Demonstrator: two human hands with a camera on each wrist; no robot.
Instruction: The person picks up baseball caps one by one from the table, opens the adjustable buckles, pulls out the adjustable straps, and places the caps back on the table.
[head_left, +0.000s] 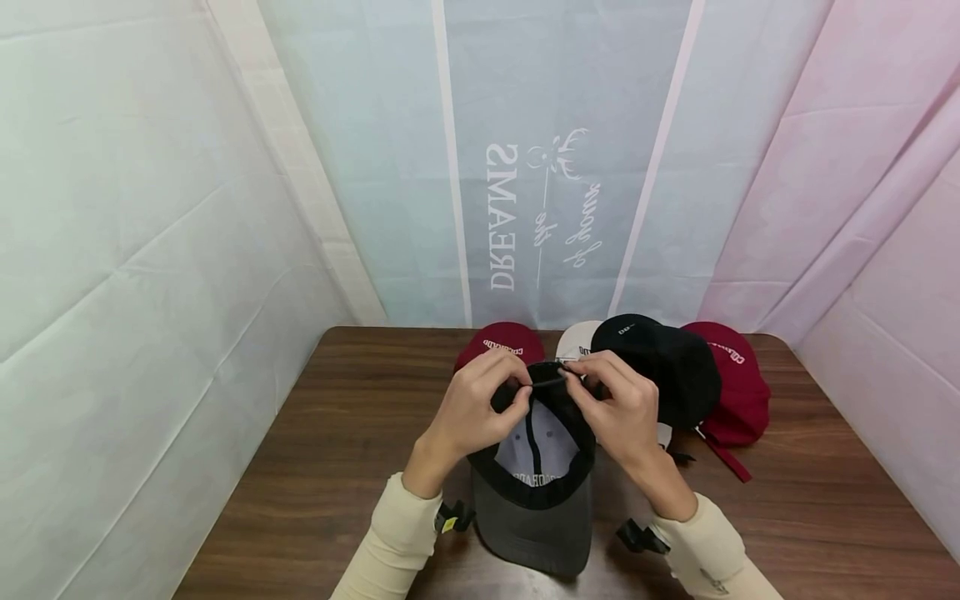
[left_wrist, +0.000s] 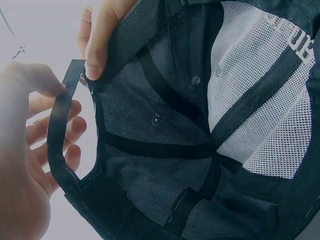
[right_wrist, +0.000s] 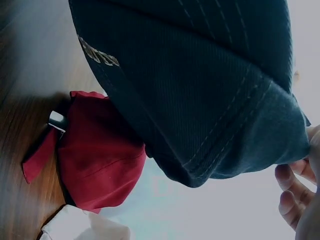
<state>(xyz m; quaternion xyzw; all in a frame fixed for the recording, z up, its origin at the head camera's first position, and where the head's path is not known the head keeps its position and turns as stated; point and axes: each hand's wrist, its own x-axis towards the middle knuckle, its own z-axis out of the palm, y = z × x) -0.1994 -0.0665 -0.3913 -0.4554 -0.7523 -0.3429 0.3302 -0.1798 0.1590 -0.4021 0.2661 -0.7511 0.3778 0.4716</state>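
A dark grey cap [head_left: 534, 533] is held up with its inside facing me and its brim toward the front edge. White mesh lining with lettering and black seam tape show inside it. My left hand [head_left: 483, 402] pinches the back strap [left_wrist: 59, 131] between thumb and fingers. Across the back opening, my right hand [head_left: 621, 407] pinches the strap's other end by the cap's edge. In the left wrist view the strap bows away from the opening. The right wrist view shows the cap's outer crown [right_wrist: 200, 95]; the strap is hidden there.
Behind the hands lie a red cap [head_left: 504, 337], a white cap [head_left: 574, 338], a black cap [head_left: 678, 375] and another red cap [head_left: 742, 396] with a loose strap. They rest on a brown wooden table [head_left: 300, 467]. Printed cloth [head_left: 360, 150] hangs around it.
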